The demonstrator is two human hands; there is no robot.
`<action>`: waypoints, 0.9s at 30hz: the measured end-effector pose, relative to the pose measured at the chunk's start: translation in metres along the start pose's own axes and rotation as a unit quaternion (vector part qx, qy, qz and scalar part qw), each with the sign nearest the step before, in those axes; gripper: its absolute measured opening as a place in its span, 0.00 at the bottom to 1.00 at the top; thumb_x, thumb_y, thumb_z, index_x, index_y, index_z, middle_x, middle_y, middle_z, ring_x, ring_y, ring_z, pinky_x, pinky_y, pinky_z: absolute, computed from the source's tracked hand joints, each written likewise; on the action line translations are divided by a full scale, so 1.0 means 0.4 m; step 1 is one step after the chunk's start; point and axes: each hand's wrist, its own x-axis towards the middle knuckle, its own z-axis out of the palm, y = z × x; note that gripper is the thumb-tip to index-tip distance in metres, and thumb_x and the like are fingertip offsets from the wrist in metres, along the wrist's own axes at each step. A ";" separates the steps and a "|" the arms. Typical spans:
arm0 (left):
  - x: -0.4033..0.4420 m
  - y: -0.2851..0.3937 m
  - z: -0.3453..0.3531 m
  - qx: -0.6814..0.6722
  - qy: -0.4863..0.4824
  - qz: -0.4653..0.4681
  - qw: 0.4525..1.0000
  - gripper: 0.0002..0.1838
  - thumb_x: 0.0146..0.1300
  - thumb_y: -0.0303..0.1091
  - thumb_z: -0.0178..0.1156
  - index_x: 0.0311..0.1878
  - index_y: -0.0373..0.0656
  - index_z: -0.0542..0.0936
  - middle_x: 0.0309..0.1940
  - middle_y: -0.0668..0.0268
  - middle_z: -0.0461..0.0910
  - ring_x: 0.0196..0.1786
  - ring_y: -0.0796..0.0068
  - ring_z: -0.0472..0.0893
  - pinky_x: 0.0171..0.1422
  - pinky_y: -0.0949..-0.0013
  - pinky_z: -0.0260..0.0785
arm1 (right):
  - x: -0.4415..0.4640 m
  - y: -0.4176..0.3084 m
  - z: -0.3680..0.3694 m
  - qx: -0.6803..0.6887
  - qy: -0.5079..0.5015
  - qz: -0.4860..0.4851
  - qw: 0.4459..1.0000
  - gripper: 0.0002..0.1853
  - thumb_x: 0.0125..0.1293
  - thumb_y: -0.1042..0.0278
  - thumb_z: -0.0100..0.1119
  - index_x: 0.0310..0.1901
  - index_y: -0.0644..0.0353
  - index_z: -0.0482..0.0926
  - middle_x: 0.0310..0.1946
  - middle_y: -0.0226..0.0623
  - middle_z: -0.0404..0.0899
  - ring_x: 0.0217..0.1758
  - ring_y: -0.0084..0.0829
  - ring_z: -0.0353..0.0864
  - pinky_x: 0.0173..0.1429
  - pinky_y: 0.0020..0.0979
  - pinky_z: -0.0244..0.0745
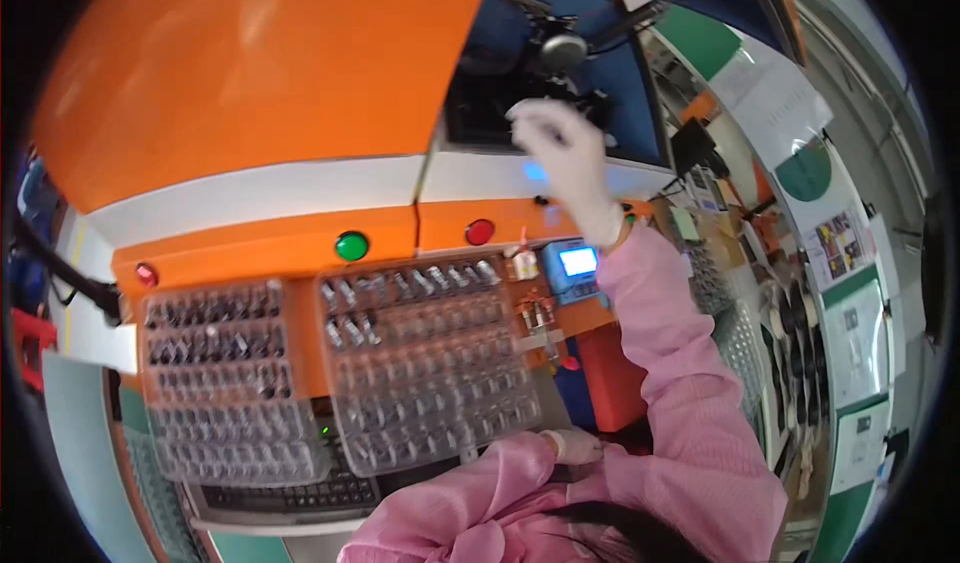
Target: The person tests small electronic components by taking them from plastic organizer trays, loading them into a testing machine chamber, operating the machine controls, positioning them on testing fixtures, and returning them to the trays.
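Observation:
My right hand, in a white glove, is raised at the opening of an orange machine, its fingers curled together. The hand is blurred, and what it may hold is too small to make out. Just beyond it, inside the machine, is a dark fixture with a round metal part. Low and close to my body is my left hand, also gloved; its fingers are mostly hidden. To its left lies a clear plastic tray with small shiny metal parts in its upper rows. A second clear tray holds dark small parts.
A green button and a red button sit on the orange machine front. A blue box with a lit display stands under my right forearm. A keyboard lies partly under the trays, and a red bin is at the right.

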 end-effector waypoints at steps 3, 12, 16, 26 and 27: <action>0.036 -0.049 0.043 0.049 0.050 0.151 0.986 0.19 0.66 0.41 0.44 0.39 0.39 0.82 0.42 0.52 0.82 0.44 0.51 0.81 0.51 0.54 0.72 | 0.135 0.185 -0.173 -0.008 0.098 -0.010 0.995 0.05 0.62 0.77 0.60 0.39 0.63 0.82 0.31 0.28 0.80 0.34 0.17 0.76 0.42 0.20 0.70; 0.127 -0.162 0.106 0.076 0.177 0.214 0.958 0.16 0.65 0.39 0.48 0.40 0.38 0.81 0.42 0.50 0.81 0.44 0.49 0.81 0.48 0.54 0.73 | 0.307 0.334 -0.225 -0.061 0.149 0.143 0.976 0.14 0.59 0.60 0.69 0.35 0.64 0.82 0.30 0.26 0.80 0.34 0.15 0.74 0.40 0.18 0.65; 0.139 -0.169 0.107 0.035 0.182 0.194 0.963 0.16 0.65 0.39 0.48 0.41 0.38 0.81 0.42 0.50 0.81 0.45 0.49 0.81 0.48 0.54 0.73 | 0.313 0.371 -0.215 -0.060 0.165 0.141 0.974 0.16 0.57 0.56 0.70 0.34 0.62 0.82 0.29 0.24 0.79 0.32 0.14 0.73 0.38 0.19 0.63; 0.181 -0.109 0.119 -0.074 0.222 0.154 0.960 0.16 0.64 0.40 0.50 0.43 0.38 0.80 0.43 0.49 0.81 0.46 0.48 0.81 0.49 0.54 0.72 | 0.312 0.385 -0.221 -0.065 0.128 0.165 0.976 0.17 0.55 0.51 0.72 0.33 0.57 0.82 0.27 0.24 0.79 0.30 0.14 0.71 0.35 0.18 0.57; 0.181 -0.104 0.120 -0.082 0.223 0.150 0.960 0.16 0.64 0.40 0.50 0.43 0.38 0.80 0.43 0.49 0.81 0.46 0.48 0.81 0.49 0.54 0.72 | 0.310 0.383 -0.221 -0.070 0.124 0.165 0.976 0.17 0.55 0.51 0.72 0.33 0.57 0.82 0.27 0.24 0.79 0.30 0.14 0.71 0.35 0.18 0.57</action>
